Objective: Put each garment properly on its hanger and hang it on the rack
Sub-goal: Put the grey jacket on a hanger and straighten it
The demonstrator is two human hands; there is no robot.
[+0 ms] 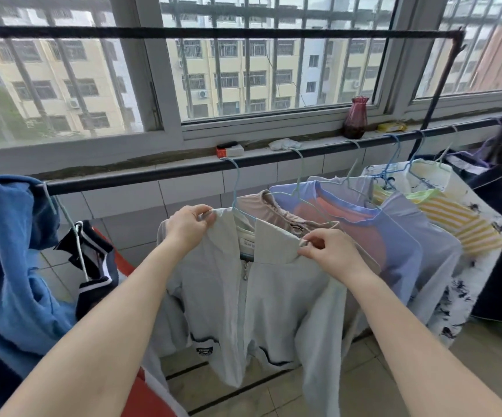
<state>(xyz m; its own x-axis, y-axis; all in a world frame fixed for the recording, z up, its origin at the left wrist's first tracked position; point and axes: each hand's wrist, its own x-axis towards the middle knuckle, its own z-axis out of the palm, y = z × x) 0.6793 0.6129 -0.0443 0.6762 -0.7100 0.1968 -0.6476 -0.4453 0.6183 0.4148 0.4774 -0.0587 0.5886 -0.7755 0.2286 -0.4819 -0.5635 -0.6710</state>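
A light grey zip jacket (pixel 243 311) hangs in front of me on a thin blue wire hanger (pixel 235 188), whose hook is over the dark rack bar (pixel 183 173). My left hand (pixel 189 225) pinches the left tip of the jacket's collar. My right hand (pixel 330 251) pinches the right side of the collar. The zip is part open at the neck, and a label shows inside.
To the right, several garments hang on hangers: a beige one (pixel 267 210), a lilac and pink top (pixel 394 236), a yellow striped one (pixel 460 221). A blue garment (pixel 9 251) drapes over the bar's left end beside a navy, white and red garment (pixel 93 257). A purple vase (pixel 355 117) stands on the sill.
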